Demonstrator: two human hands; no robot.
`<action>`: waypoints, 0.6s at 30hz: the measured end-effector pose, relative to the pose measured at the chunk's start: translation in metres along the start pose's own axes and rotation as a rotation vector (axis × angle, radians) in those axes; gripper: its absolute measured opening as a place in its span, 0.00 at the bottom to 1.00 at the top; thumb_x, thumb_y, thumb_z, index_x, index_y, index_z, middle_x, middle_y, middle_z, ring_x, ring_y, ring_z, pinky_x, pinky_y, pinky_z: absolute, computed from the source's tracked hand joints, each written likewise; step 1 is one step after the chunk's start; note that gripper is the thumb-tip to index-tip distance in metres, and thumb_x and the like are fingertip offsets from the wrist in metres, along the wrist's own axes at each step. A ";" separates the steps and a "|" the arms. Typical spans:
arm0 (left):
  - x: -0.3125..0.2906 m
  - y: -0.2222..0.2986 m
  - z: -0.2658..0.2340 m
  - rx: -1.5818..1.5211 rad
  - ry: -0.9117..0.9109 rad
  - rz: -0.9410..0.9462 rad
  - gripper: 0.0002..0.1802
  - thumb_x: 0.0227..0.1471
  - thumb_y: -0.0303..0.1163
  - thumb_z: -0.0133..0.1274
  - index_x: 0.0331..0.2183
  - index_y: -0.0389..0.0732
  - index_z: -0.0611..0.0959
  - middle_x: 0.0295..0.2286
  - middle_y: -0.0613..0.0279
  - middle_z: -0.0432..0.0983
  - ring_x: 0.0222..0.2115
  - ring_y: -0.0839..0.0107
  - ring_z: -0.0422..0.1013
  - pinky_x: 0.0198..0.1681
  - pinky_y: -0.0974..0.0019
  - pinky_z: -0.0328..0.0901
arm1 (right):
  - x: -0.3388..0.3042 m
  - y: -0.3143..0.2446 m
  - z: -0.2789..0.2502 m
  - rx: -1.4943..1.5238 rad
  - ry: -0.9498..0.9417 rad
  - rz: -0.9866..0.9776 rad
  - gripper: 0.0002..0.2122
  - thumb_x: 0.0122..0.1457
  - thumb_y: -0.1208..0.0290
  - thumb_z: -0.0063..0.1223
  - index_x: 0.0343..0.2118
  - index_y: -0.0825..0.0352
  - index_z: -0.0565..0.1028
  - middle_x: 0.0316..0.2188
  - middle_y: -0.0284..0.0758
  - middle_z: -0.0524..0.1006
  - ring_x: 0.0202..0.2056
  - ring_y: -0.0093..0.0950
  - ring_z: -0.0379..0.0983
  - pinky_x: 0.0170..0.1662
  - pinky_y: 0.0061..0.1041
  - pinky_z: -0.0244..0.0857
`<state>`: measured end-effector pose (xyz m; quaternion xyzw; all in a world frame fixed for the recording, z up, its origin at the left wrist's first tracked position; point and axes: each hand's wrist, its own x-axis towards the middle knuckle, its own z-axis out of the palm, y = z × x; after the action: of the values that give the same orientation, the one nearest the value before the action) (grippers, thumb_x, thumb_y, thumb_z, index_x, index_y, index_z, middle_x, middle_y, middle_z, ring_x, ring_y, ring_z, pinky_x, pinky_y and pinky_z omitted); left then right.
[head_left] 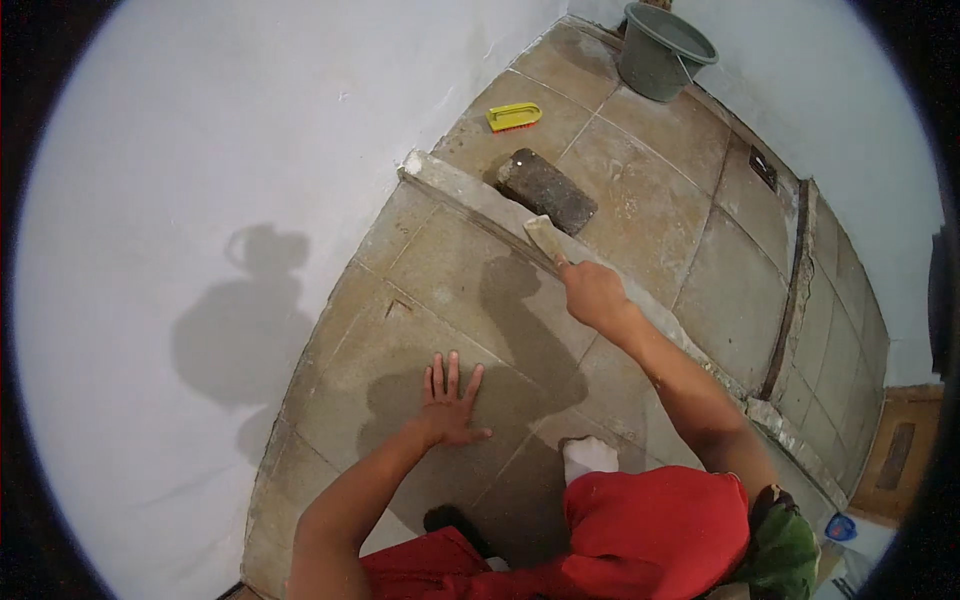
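Your right hand (pixel 597 300) is closed round a pale, wooden-looking hand tool (pixel 545 240), tip over the low curb (pixel 470 192); can't tell its working edge or whether it touches. Left hand (pixel 455 410) spread wide, holding nothing, looks planted on the floor tiles (pixel 440 260) on the curb's near side. Just past the curb: dark oblong block (pixel 548 190). Farther past: yellow scrub brush (pixel 515 115), then grey bucket (pixel 655 60). My read on the step: hand tool being worked at the curb. Next move calls for firm right grip, left as prop, tip clear of the block.
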<state>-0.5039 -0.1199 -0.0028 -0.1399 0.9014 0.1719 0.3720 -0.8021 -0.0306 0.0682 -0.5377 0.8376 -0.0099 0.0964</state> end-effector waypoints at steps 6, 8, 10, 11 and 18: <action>0.002 -0.003 0.008 0.005 0.018 -0.006 0.69 0.46 0.72 0.52 0.68 0.48 0.30 0.63 0.31 0.09 0.62 0.31 0.07 0.63 0.32 0.19 | -0.014 -0.001 -0.002 0.040 -0.042 -0.026 0.15 0.58 0.78 0.45 0.47 0.73 0.74 0.30 0.48 0.80 0.34 0.46 0.80 0.35 0.41 0.75; 0.001 -0.004 0.006 -0.005 0.037 0.002 0.68 0.47 0.71 0.53 0.67 0.48 0.29 0.62 0.32 0.08 0.62 0.31 0.07 0.63 0.32 0.19 | -0.008 -0.002 0.002 0.043 -0.020 0.008 0.15 0.58 0.78 0.44 0.48 0.74 0.74 0.30 0.48 0.80 0.34 0.45 0.80 0.35 0.42 0.75; 0.000 0.000 0.006 0.005 0.019 0.002 0.67 0.48 0.71 0.51 0.67 0.48 0.29 0.63 0.31 0.09 0.62 0.31 0.08 0.63 0.32 0.19 | -0.012 -0.004 0.000 0.051 0.001 0.037 0.16 0.58 0.78 0.44 0.48 0.74 0.74 0.30 0.48 0.80 0.34 0.45 0.80 0.35 0.42 0.75; -0.001 -0.001 0.004 0.014 0.006 0.000 0.67 0.49 0.71 0.50 0.67 0.47 0.29 0.63 0.31 0.10 0.63 0.30 0.09 0.63 0.32 0.19 | -0.019 -0.009 -0.007 0.024 -0.056 0.008 0.16 0.58 0.78 0.44 0.49 0.74 0.74 0.30 0.48 0.80 0.34 0.45 0.80 0.34 0.41 0.75; -0.001 0.002 -0.002 0.037 -0.013 -0.032 0.66 0.49 0.71 0.50 0.67 0.47 0.29 0.63 0.32 0.10 0.63 0.31 0.10 0.64 0.33 0.19 | -0.018 -0.013 -0.002 -0.014 -0.034 0.014 0.16 0.59 0.75 0.47 0.49 0.74 0.74 0.29 0.46 0.81 0.31 0.43 0.81 0.32 0.40 0.75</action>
<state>-0.5048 -0.1191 -0.0002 -0.1462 0.8996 0.1499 0.3831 -0.7832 -0.0206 0.0749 -0.5327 0.8395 0.0059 0.1070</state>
